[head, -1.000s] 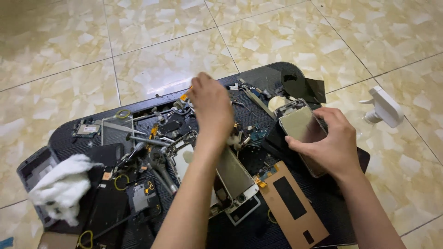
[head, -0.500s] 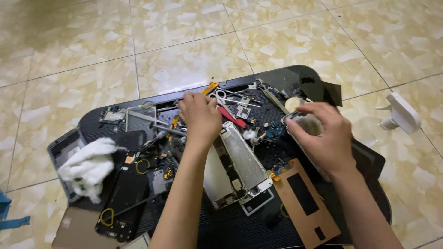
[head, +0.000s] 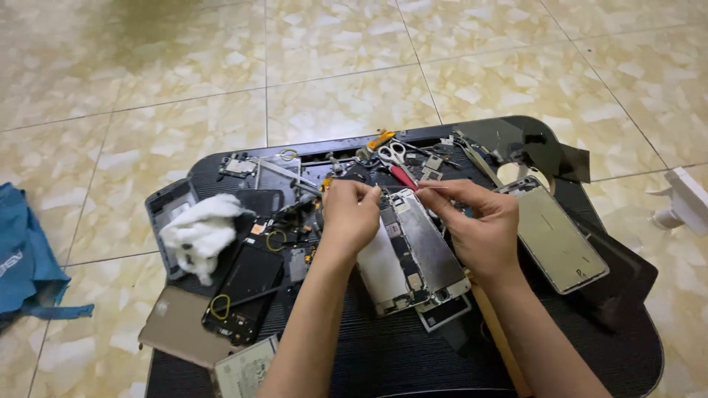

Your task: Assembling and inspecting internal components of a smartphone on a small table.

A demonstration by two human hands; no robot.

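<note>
An opened phone body (head: 417, 254) with bare circuit parts lies in the middle of a black tray (head: 560, 354). My left hand (head: 350, 217) is curled over its top left corner, fingertips pinched against it. Just to the right, my right hand (head: 479, 221) pinches a thin silver tool (head: 434, 188) whose tip points at the phone's top edge. A second phone shell with a grey metal plate (head: 554, 237) lies flat beside my right wrist, and no hand touches it.
Red-handled scissors (head: 396, 163), small boards and loose parts crowd the tray's far side. A white cloth (head: 198, 230), a black phone with a yellow ring (head: 247, 289) and a gold back cover (head: 177, 326) lie left. On the tiled floor are blue fabric (head: 22, 258) and a white object (head: 686, 200).
My right hand has let go of the grey-plated phone shell, which now lies on the tray, and holds the thin tool. Both hands have come together at the open phone's top.
</note>
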